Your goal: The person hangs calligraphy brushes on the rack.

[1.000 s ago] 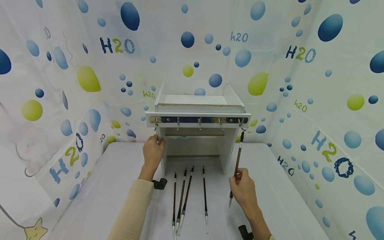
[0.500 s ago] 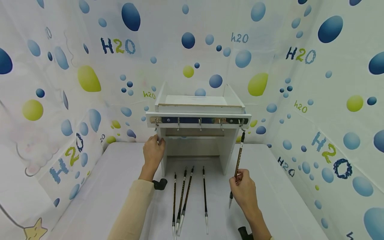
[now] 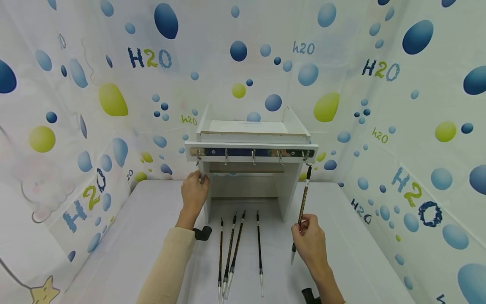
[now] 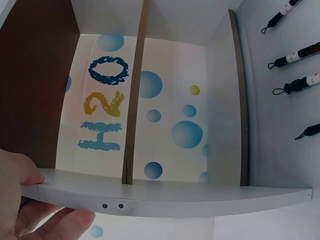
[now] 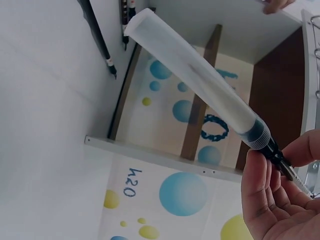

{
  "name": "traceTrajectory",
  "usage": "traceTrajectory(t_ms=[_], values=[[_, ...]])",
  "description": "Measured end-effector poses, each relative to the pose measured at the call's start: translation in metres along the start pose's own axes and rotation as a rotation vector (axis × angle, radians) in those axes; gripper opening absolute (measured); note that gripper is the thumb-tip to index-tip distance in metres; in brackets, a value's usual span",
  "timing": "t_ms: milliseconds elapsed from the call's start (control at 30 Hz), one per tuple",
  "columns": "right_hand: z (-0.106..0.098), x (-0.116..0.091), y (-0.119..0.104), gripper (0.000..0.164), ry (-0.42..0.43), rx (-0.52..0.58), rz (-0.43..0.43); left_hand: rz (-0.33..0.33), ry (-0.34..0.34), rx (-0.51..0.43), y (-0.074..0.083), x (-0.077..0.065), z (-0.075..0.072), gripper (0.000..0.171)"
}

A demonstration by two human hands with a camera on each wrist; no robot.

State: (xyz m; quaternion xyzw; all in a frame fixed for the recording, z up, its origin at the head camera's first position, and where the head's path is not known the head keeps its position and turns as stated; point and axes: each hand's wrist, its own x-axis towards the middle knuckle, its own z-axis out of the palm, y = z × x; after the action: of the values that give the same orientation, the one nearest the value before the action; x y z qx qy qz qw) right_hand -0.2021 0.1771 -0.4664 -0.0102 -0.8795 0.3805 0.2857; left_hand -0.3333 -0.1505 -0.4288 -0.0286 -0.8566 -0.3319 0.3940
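Observation:
A small white shelf (image 3: 290,185) stands at the back, with a row of metal hooks along its front rail (image 3: 239,152). My left hand (image 3: 194,192) grips the edge of its left side panel (image 4: 165,196), thumb on the inner face and fingers on the outer. My right hand (image 3: 311,242) pinches a calligraphy brush (image 3: 303,200) by its lower handle, clear-capped bristle end (image 5: 195,72) down. The brush leans slightly, its dark top just under the rightmost hook (image 3: 306,157). Whether its loop touches the hook is too small to tell.
Several more calligraphy brushes (image 3: 259,240) lie on the white tabletop (image 3: 277,261) in front of the shelf, loop ends toward it. White sheets with blue and yellow dots (image 3: 212,50) enclose the table at the back and sides.
My right hand has shifted slightly to the right, and the brush's top has moved a little right beneath the end hook. My left hand stays on the panel.

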Motion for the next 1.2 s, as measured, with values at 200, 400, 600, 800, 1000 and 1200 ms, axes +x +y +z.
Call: traceTrajectory(t_ms=[200, 400, 600, 800, 1000, 1200], values=[[-0.0015, -0.0023, -0.0002, 0.024, 0.022, 0.000, 0.005, 0.001, 0.004, -0.006, 0.0002, -0.0002, 0.0001, 0.020], [-0.0019, -0.0025, 0.0004, 0.024, 0.051, -0.016, -0.015, -0.015, -0.012, -0.005, -0.0005, -0.0007, -0.0001, 0.021], [-0.0010, -0.0051, 0.0004, 0.025, 0.045, -0.035, 0.004, -0.022, -0.020, -0.005, -0.0015, -0.0003, 0.0002, 0.021], [-0.0008, -0.0089, -0.0016, 0.026, 0.029, -0.044, 0.005, -0.021, -0.021, -0.003, -0.0017, 0.0002, -0.0001, 0.023], [-0.0007, -0.0086, -0.0006, 0.027, 0.034, -0.066, 0.003, -0.007, -0.008, -0.008, -0.0021, 0.0005, 0.0006, 0.021], [-0.0016, -0.0095, -0.0001, 0.027, 0.025, -0.067, 0.016, -0.008, -0.011, -0.010, -0.0018, 0.0002, 0.0002, 0.019]])
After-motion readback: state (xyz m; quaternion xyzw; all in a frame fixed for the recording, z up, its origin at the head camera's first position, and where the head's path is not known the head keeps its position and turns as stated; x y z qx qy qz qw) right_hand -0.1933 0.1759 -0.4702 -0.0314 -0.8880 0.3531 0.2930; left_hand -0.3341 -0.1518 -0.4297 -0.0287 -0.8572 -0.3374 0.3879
